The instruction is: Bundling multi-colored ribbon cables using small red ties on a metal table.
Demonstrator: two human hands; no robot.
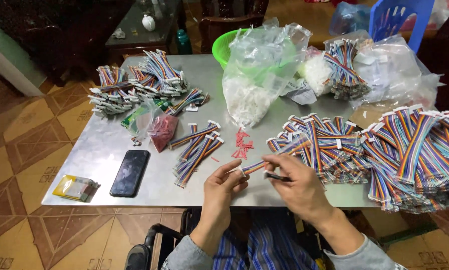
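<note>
Left hand (226, 181) pinches rainbow ribbon cable (253, 167); right hand (295, 181) grips dark tool (276, 176).

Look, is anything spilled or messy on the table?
Yes. Small red pieces lie scattered loose on the metal table, beside the clear bag of white parts, while the rainbow cables lie in bundles.

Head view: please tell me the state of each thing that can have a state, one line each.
Left hand: pinching the end of a rainbow ribbon cable.
Right hand: holding a thin dark tool, grip closed.
Phone: screen dark, lying flat.
Clear plastic bag: open, holds white parts.
Small bag of red pieces: lying on its side.
Green basket: upright, partly hidden.
</note>
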